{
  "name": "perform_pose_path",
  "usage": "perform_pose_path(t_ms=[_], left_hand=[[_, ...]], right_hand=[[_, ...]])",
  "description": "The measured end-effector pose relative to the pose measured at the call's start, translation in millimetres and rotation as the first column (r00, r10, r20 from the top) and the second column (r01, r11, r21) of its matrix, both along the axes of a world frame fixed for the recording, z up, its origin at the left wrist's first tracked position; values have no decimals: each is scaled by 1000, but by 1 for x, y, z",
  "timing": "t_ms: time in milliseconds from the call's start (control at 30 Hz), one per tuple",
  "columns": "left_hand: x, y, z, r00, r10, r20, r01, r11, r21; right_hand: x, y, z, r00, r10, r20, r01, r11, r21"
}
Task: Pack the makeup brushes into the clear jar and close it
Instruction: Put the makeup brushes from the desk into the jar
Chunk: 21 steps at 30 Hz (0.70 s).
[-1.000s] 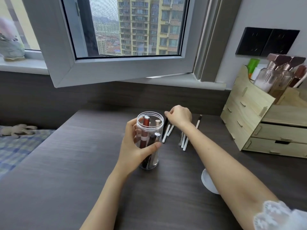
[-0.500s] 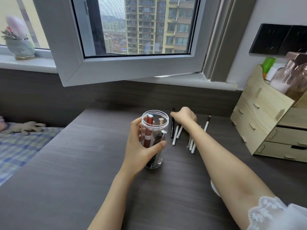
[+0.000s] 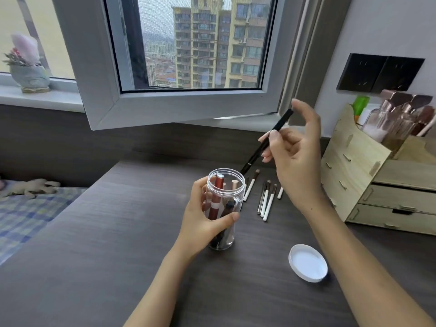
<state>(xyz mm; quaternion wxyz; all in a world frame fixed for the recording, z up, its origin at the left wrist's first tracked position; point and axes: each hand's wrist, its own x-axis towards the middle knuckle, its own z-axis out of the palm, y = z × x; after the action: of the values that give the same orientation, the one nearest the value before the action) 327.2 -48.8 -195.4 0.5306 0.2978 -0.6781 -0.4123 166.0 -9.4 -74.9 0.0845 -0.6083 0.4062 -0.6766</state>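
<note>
Head view. Item: clear jar, upright on the dark wood-grain desk, mouth open, no lid on; it holds a red tube with a pale band, a beige-tipped stick and darker pieces lower down. Left hand: grip wrapped around the jar's side, thumb across the near face, fingers behind. Right hand: raised above the desk, to the right of and above the jar; grip pinched on a black brush between thumb and first fingers, remaining fingers spread loose. The brush is tilted, its lower end just above the far rim of the jar, its upper end pointing up toward the window frame; whether the tip has entered the mouth cannot be told. Loose brushes with white handles: several lying on the desk just behind and right of the jar, roughly parallel, bristle ends away from the viewer. White lid: flat on the desk, near the right forearm, well apart from the jar. Wooden drawer organiser: at the right desk edge, bottles standing in its top. Window sill: small potted plant at far left.
</note>
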Motion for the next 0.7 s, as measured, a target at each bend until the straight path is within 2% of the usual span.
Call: perform_pose_path(t_ms=[67, 133, 267, 333, 400, 433, 467, 500, 533, 567, 600, 633, 700], left_hand=[[0, 2, 0, 1000, -9, 1, 9, 1000, 6], [0, 3, 0, 1000, -14, 3, 14, 1000, 10], [-1, 5, 2, 1000, -19, 4, 19, 1000, 18], [-1, 5, 2, 1000, -20, 2, 20, 1000, 18], [-1, 5, 2, 1000, -23, -1, 23, 1000, 20], [-1, 5, 2, 1000, -25, -2, 25, 999, 20], [-1, 5, 2, 1000, -27, -3, 27, 999, 19], [-1, 6, 3, 1000, -29, -6, 29, 999, 17], [-1, 6, 3, 999, -30, -9, 31, 999, 17], [-2, 6, 3, 999, -32, -13, 33, 999, 17], [-2, 6, 3, 999, -33, -15, 33, 999, 17], [-2, 6, 3, 999, -34, -17, 35, 999, 17], [-1, 7, 4, 999, -36, -14, 37, 999, 19]], right_hand=[[0, 9, 3, 999, -40, 14, 42, 992, -122], [0, 15, 8, 997, -17, 79, 30, 986, -162], [-1, 19, 17, 983, 90, 163, -93, 996, 11], [-5, 19, 24, 990, 107, 95, -121, 982, 147], [-10, 23, 32, 982, 112, -150, -66, 957, 283], [-12, 24, 37, 924, 126, -360, 0, 944, 331], [-14, 25, 42, 786, 143, -601, 98, 931, 350], [-12, 24, 46, 577, 171, -799, 205, 916, 344], [-7, 22, 50, 359, 191, -914, 299, 904, 306], [0, 20, 53, 190, 193, -963, 350, 903, 250], [10, 17, 56, 87, 191, -978, 357, 910, 210], [20, 14, 59, 38, 200, -979, 343, 918, 201], [39, 7, 64, -3, 273, -962, 339, 905, 256]])
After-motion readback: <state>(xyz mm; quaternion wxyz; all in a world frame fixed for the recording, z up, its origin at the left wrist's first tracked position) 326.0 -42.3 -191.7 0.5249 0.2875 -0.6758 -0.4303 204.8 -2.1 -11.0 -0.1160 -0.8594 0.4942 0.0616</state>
